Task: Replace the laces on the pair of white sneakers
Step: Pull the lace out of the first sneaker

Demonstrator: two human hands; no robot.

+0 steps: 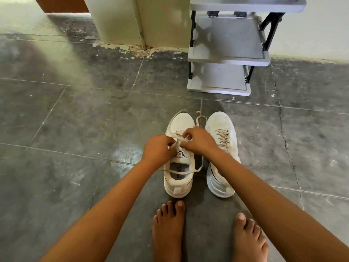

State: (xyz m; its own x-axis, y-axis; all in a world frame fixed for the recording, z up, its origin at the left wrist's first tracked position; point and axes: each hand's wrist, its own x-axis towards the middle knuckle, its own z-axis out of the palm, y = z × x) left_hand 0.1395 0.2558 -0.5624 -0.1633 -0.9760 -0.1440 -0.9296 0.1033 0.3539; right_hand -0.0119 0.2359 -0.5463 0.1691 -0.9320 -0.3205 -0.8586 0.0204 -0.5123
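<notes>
We look down at a pair of white sneakers standing side by side on the floor, toes pointing away from the person. Both hands meet over the left sneaker (pixel 178 183). The left hand (pixel 157 148) and the right hand (pixel 200 140) have their fingers curled in, each pinching the cream lace (pixel 200 119) at the eyelets just above the tongue. One loose end lies across the shoe's opening and a loop falls between the two shoes. The right sneaker (pixel 220 121) sits just beside the first one, fully laced and untouched.

We judge that the lace is being worked through the eyelets. It goes best freed one crossing at a time, pulled straight out along the eyelet, with the other hand steadying the shoe so it does not tip or drag.

The floor (pixel 75 120) is dark grey tile, scuffed and flecked with pale paint. The person's bare feet (pixel 168 233) stand near the heels of the shoes. Beyond the shoes, a grey plastic shoe rack (pixel 226 59) stands against a cream wall, beside a pillar (pixel 117 21) with chipped paint at its base.
</notes>
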